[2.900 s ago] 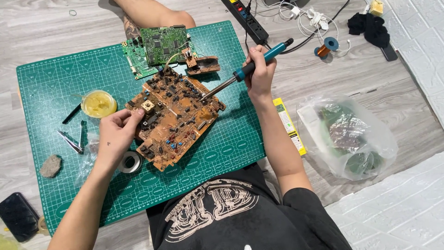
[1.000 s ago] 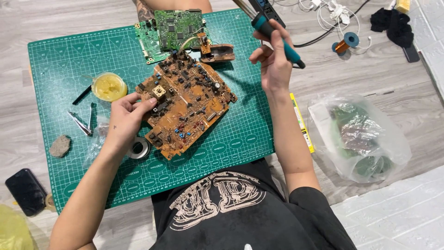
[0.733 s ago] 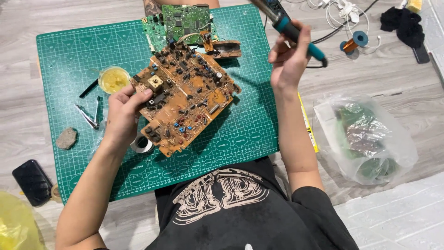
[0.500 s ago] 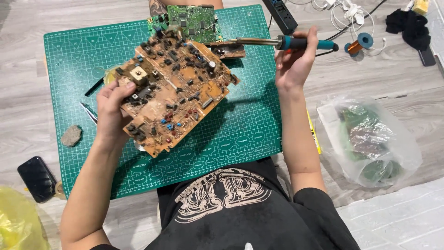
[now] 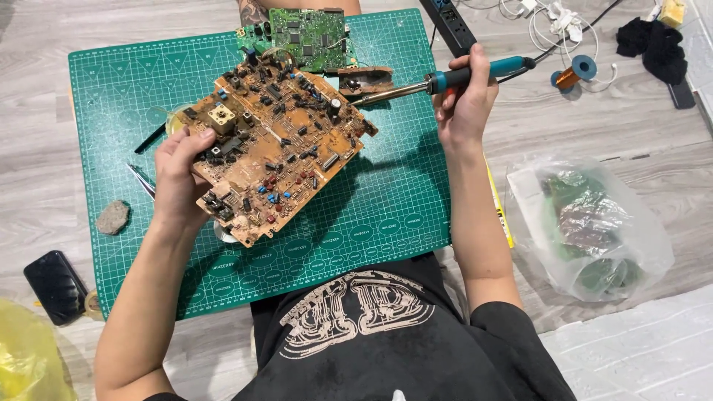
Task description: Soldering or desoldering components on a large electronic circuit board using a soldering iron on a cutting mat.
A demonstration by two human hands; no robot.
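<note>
The left hand [image 5: 178,186] grips the brown circuit board [image 5: 275,152], lifted over the cutting mat [image 5: 371,215]. The right hand [image 5: 464,111] clasps the soldering iron [image 5: 438,80], tip at the board's 2 o'clock edge, seemingly not touching; many components remain on it.

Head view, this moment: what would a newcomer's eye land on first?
The large brown circuit board, crowded with components, is lifted off the green cutting mat at a tilt, gripped at its left edge by the left hand. The right hand holds a blue-handled soldering iron, its tip pointing at the board's upper right edge. A smaller green board lies at the mat's top.
</note>
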